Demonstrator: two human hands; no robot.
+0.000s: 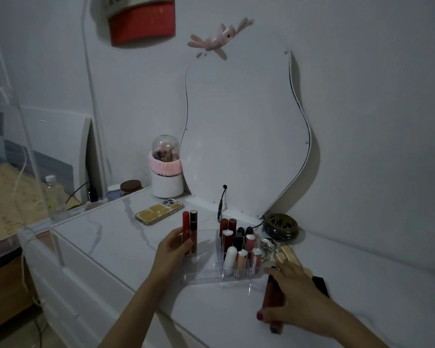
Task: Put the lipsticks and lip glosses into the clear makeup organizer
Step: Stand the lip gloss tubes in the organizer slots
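The clear makeup organizer [206, 272] stands on the white table, its right-hand slots filled with several lipsticks and lip glosses [239, 249]. Two lip gloss tubes [190, 231], one red and one dark-capped, stand upright in its left compartment. My left hand [172, 249] grips those two tubes at the organizer's left wall. To the right of the organizer, my right hand [295, 297] lies over a long dark red lip gloss tube [274, 297] resting on the table, fingers curled around it. A black lipstick [320, 285] peeks out behind that hand.
A wavy mirror [244, 136] leans on the wall behind. A phone [158, 210] lies at the back left, a brush holder [166, 172] beyond it. A dark round box [281, 226], a metal trinket [268, 243] and gold items [288, 253] sit right of the organizer.
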